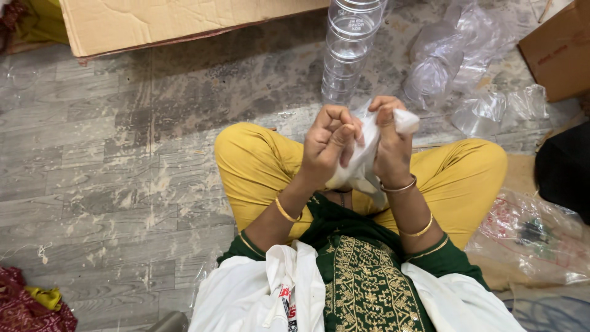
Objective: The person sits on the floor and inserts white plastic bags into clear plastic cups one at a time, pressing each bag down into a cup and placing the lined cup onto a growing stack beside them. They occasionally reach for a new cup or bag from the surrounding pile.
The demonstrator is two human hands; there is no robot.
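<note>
Mustard-yellow trousers (264, 166), loose, plain cloth. Dark green tunic (362, 276) with a panel of gold embroidery down the front, leaf and flower pattern; sleeves end above the wrist, each cuff edged with a thin gold band. White shawl (246, 295) draped over both sides of the chest, with a small red and dark mark near its inner edge. Thin gold bangles: one on the left forearm (286, 212), two on the right forearm (409, 206).
</note>
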